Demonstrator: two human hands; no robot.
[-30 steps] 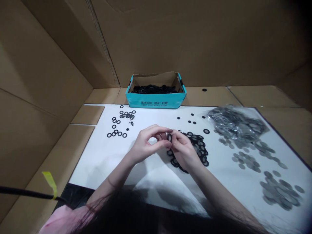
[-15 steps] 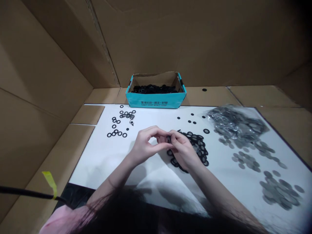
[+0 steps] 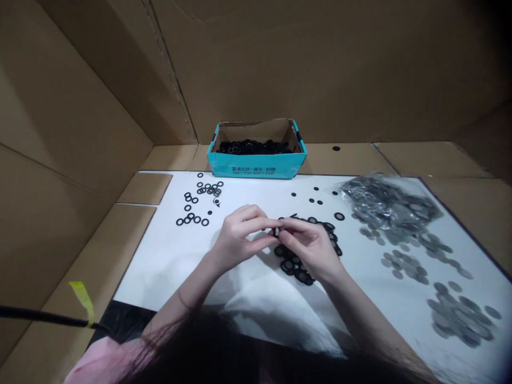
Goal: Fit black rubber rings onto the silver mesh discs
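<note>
My left hand [image 3: 242, 234] and my right hand [image 3: 312, 246] meet over the middle of the white board. Between their fingertips is a small black ring [image 3: 277, 231], partly covered by the fingers, and both hands pinch it. Under and beside my right hand lies a pile of black rings with grey discs in them [image 3: 298, 261]. To the left of my left hand, loose thin black rings [image 3: 196, 219] are scattered on the board.
A turquoise box [image 3: 256, 166] of black pieces stands at the back. On the right lie a clear plastic bag [image 3: 388, 202] of discs and loose grey discs [image 3: 460, 314]. Small black dots [image 3: 311, 200] lie behind the pile. A black cable [image 3: 44, 314] enters at left.
My right hand has shifted slightly right and turned, its fingers now straighter. My left fingers have extended toward it, and the ring between them is at a different angle.
</note>
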